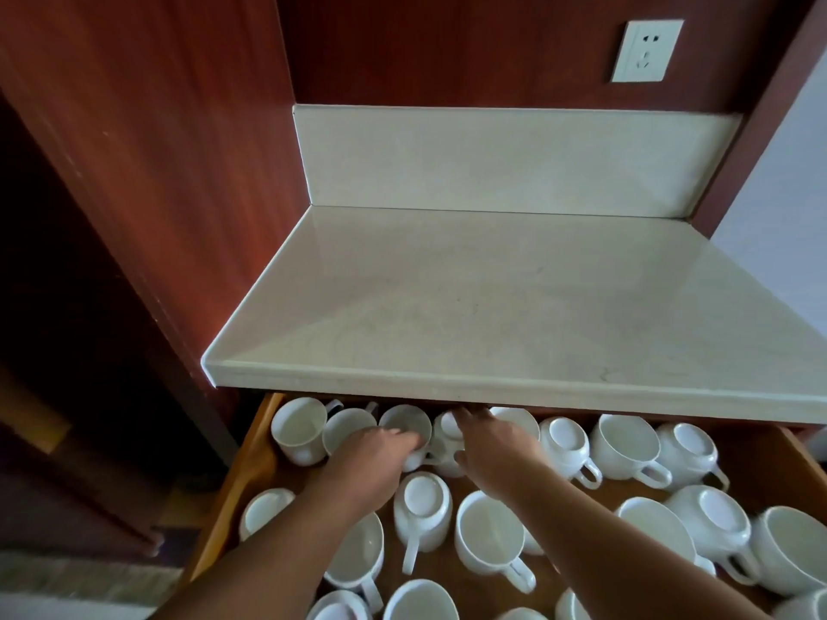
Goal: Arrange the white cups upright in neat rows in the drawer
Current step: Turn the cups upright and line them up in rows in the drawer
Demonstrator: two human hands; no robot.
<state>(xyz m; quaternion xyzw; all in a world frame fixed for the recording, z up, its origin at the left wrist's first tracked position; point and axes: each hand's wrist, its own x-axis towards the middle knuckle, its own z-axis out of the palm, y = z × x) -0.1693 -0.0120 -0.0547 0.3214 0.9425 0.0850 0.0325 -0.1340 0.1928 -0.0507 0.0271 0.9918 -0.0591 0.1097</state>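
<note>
— What are the hands doing?

— My left hand (373,445) curls over the rim of an upright glossy white ceramic cup (406,425) in the back row. My right hand (490,440) lies spread on an upturned white cup (447,434) just beside it; whether its fingers actually grip, I cannot tell.

— And the others?

— Scattered across the open wooden drawer (257,467) under the pale stone countertop (514,306), some upright, some base-up.

— How will they handle?

— I judge them stiff, slick, chip-prone and light enough for one hand. I'd pinch the wall at the rim or hook the loop handle, and set each down without knocking its neighbours.
</note>
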